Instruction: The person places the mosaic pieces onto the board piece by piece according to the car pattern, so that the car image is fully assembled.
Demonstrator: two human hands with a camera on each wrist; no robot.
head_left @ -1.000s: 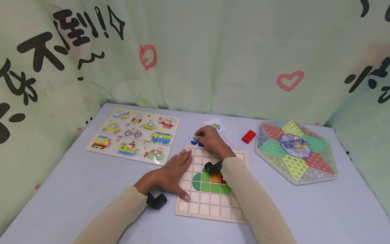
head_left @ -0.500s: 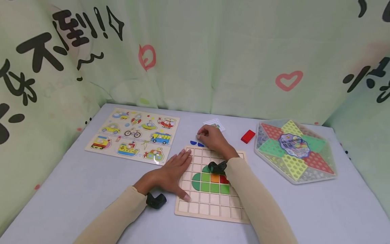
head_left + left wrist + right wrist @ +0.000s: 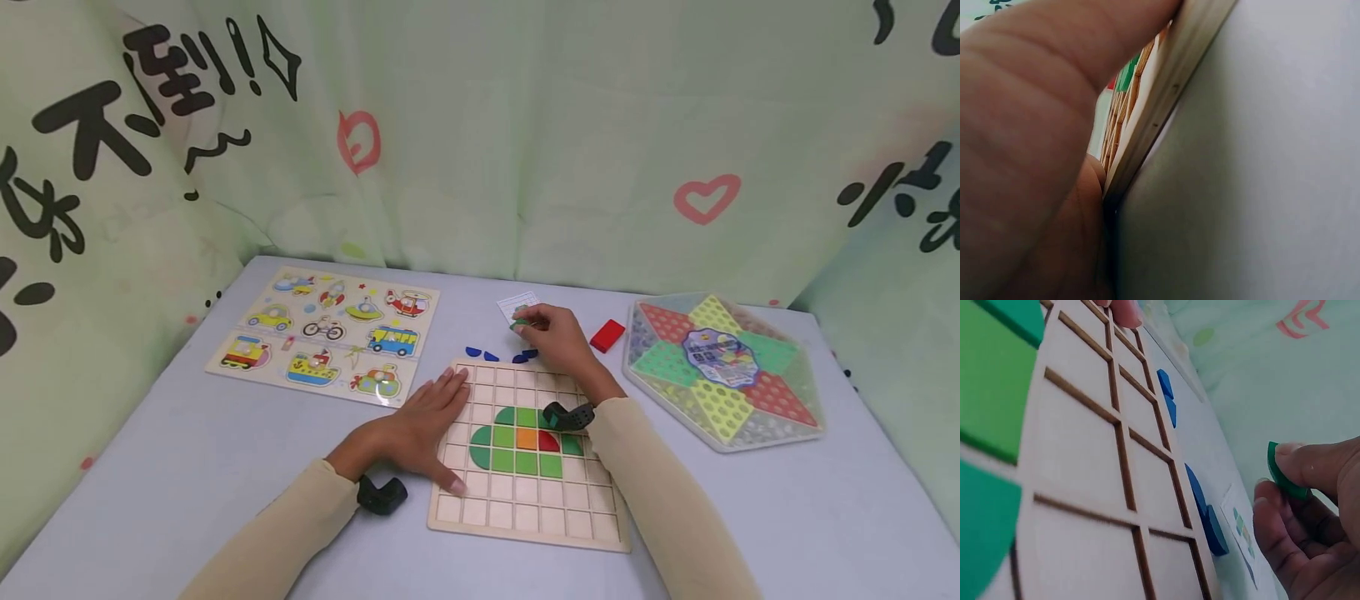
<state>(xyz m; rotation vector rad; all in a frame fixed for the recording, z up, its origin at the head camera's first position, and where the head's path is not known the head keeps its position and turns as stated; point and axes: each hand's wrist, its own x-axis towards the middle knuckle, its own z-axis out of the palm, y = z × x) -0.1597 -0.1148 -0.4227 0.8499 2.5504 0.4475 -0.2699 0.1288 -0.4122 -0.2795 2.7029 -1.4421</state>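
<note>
My left hand (image 3: 412,429) rests with spread fingers on the left edge of a wooden grid board (image 3: 517,518); the thumb and board edge fill much of the left wrist view. Green squares (image 3: 527,462), rounded green corner tiles (image 3: 480,457), an orange square (image 3: 527,438) and a red rounded tile (image 3: 548,441) sit in the board's cells. Beyond the far edge, my right hand (image 3: 561,340) pinches a green rounded-edge tile (image 3: 1284,477) between thumb and fingers, raised above the table. Several blue rounded tiles (image 3: 473,352) lie along the board's far edge.
A small pattern card (image 3: 513,305) lies behind the right hand, partly covered by it. A red block (image 3: 607,336) is to its right, then a hexagonal Chinese checkers box (image 3: 652,400). A vehicle puzzle board (image 3: 352,333) lies at the left. A printed curtain (image 3: 450,167) surrounds the table.
My right hand has moved right and slightly up with the green tile, uncovering more blue tiles and more of the board. The left hand has stayed in place.
</note>
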